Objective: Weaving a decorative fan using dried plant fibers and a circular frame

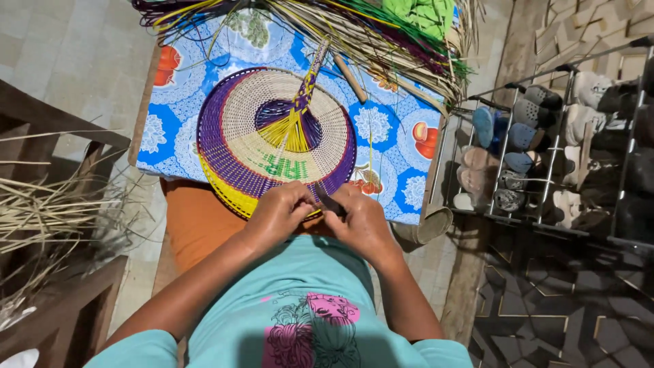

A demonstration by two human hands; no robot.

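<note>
Your right hand, clamped on a dark tool at the woven fan's near edge, works close to your left hand gripping that rim, so one slip could nick fingers or strands.

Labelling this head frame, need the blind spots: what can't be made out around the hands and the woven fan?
- Near rim of the round purple, yellow and natural woven fan: covered by the left hand and right hand.
- Small dark tool between the hands: mostly hidden in their grip, kind unclear.
- Bundle of dyed straw strips: cut off by the top edge.
- Shoes on the metal rack: dark, blurred.
</note>
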